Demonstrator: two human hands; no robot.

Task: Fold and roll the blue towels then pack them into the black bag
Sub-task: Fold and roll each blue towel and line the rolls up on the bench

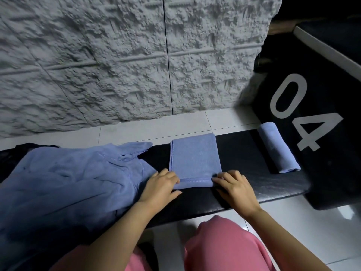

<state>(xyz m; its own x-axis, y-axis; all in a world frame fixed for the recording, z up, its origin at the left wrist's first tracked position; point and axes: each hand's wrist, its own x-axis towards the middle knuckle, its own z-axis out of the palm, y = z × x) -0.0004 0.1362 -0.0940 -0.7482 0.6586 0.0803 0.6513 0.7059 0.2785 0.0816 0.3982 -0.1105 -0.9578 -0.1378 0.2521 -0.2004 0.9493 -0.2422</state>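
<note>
The folded towel (195, 155) lay flat on the black bench (244, 153), its near edge turned up into a small roll. The left hand (162, 182) and right hand (232, 184) gripped that edge with curled fingers, one at each corner. A rolled towel (277, 147) lay to the right on the bench, and a loose pile (68, 182) of blue towels to the left.

A folded blue towel (195, 155) lies flat as a narrow rectangle mid-tabletop (244, 153), its near end turned over into a small first roll. A tightly rolled blue towel (278, 147) lies apart to its right. Crumpled loose blue towels (64, 182) are heaped at the left.
</note>
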